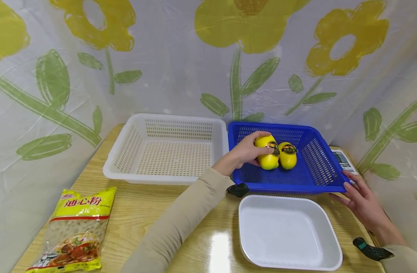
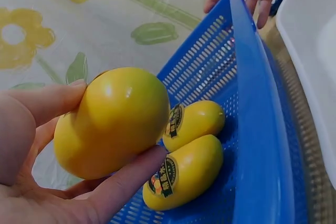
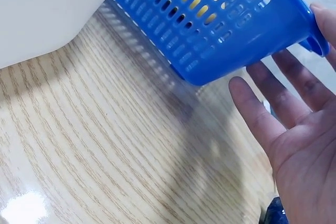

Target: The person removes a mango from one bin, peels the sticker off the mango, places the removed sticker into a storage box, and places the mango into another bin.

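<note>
My left hand (image 1: 244, 151) holds a yellow mango (image 2: 113, 121) between thumb and fingers, over the blue slotted basket (image 1: 286, 185). Two more mangoes, each with a dark round label, lie side by side in that basket: a nearer mango (image 2: 189, 174) and a farther mango (image 2: 202, 116). In the head view, my left hand and its fruit partly cover them. At the basket's near right corner is my right hand (image 1: 363, 201), its thumb at the rim and its other fingers stretched loosely below, as the right wrist view shows.
A white slotted basket (image 1: 130, 176) stands to the left of the blue one. In front lies a white tray (image 1: 293, 231). A yellow bag of pasta (image 1: 80, 235) rests at the table's left. A white device (image 1: 344, 161) shows behind the blue basket's right side.
</note>
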### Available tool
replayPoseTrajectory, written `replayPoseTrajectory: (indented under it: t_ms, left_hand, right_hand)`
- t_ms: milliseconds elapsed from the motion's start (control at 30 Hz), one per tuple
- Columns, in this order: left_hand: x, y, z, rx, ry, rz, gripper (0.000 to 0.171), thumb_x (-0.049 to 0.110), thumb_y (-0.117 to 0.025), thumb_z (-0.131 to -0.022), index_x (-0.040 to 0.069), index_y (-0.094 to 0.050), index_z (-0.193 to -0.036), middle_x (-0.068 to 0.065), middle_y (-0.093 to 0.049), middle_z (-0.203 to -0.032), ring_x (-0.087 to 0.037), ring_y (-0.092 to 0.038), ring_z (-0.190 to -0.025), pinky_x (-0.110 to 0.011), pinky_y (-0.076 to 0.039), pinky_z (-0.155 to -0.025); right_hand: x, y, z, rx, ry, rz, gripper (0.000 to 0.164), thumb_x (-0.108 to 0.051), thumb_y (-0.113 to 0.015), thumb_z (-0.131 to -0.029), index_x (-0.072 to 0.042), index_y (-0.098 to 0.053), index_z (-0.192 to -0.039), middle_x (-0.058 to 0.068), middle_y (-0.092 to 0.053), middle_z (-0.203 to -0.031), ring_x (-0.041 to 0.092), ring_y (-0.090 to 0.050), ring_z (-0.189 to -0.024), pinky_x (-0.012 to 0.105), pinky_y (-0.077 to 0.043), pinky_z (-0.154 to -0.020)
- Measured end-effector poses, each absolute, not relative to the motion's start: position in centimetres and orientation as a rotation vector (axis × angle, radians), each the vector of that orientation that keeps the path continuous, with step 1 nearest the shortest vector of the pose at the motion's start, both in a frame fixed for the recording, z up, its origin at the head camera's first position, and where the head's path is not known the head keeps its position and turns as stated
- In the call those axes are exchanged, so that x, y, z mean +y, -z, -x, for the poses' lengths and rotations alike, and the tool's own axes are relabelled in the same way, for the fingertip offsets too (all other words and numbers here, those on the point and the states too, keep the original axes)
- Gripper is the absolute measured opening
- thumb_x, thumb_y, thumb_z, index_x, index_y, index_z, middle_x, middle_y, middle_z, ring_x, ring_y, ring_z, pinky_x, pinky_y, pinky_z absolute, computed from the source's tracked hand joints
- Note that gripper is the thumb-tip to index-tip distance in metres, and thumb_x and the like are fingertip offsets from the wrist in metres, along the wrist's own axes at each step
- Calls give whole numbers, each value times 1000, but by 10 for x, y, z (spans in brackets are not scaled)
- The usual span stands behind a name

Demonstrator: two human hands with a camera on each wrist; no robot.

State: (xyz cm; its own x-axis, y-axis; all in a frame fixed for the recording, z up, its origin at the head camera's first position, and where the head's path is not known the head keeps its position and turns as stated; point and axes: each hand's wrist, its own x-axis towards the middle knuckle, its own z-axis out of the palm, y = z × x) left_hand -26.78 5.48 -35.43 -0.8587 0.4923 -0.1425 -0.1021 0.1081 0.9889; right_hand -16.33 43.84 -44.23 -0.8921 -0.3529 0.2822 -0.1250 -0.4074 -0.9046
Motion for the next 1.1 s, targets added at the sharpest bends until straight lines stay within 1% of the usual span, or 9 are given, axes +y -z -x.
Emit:
replayPoseTrajectory:
  t_ms: [100, 233, 333, 433, 533, 667, 767, 933, 1100]
  left_hand:
    - [51, 354, 264, 1963, -1808, -412, 57, 17, -71, -91, 25, -48, -142, -9, -52, -127, -23, -62, -98, -41, -60, -71]
    - [44, 352, 256, 1977, -1809, -479, 56, 18, -71, -91, 25, -48, -142, -6, -53, -125, -21, -61, -98, -44, -59, -76]
    - [35, 350, 246, 2010, -1789, -539, 55, 21, -72, -91, 26, -49, -141, -3, -52, -126, -19, -61, -99, -41, -58, -79]
    - [25, 348, 234, 2040, -1765, -611, 54, 24, -73, -90, 29, -51, -140, 1, -52, -128, -17, -61, -100, -35, -57, -80]
    - [10, 345, 219, 2025, -1750, -702, 56, 22, -72, -91, 28, -49, -141, 0, -50, -133, -17, -61, -102, -33, -57, -81]
    - [-14, 346, 195, 2000, -1702, -816, 57, 18, -70, -92, 23, -46, -144, -3, -42, -143, -20, -63, -102, -31, -57, -79]
    - [-33, 351, 174, 1989, -1665, -841, 57, 16, -71, -91, 23, -48, -142, -3, -38, -147, -24, -62, -106, -32, -58, -79]
    - [-67, 363, 142, 1949, -1621, -810, 54, 11, -71, -90, 22, -50, -139, -7, -37, -145, -28, -56, -119, -30, -56, -85]
    - [-97, 379, 124, 2039, -1536, -779, 53, 15, -72, -90, 26, -52, -138, -6, -39, -146, -30, -54, -121, -27, -52, -90]
  right_hand:
    - [438, 443, 164, 1607, 2440, 672, 48, 8, -16, -103, 2, -22, -150, 15, -48, -138, 28, -58, -121, 45, -52, -91]
    - [440, 443, 165, 1607, 2437, 674, 48, 8, -16, -103, 1, -22, -150, 15, -48, -138, 28, -58, -121, 45, -51, -92]
    - [440, 444, 165, 1630, 2423, 670, 48, 8, -15, -103, 1, -22, -150, 14, -48, -139, 27, -58, -121, 45, -51, -92]
    - [441, 445, 164, 1650, 2412, 663, 48, 7, -15, -103, 0, -21, -150, 13, -47, -140, 26, -59, -121, 44, -51, -92]
    - [441, 445, 165, 1626, 2420, 675, 48, 7, -15, -103, 1, -21, -150, 13, -47, -140, 26, -58, -121, 44, -51, -92]
    - [440, 446, 164, 1545, 2454, 707, 48, 9, -14, -103, 2, -22, -149, 14, -48, -140, 28, -57, -122, 45, -51, -92]
    - [440, 447, 162, 1540, 2454, 718, 48, 9, -13, -102, 1, -23, -149, 13, -48, -141, 28, -57, -122, 45, -51, -92]
    - [438, 444, 162, 1580, 2429, 712, 48, 8, -15, -103, 1, -21, -150, 12, -47, -140, 26, -58, -122, 44, -52, -92]
    - [437, 443, 162, 1578, 2425, 708, 48, 8, -15, -103, 0, -21, -151, 12, -47, -141, 26, -57, -122, 43, -51, -92]
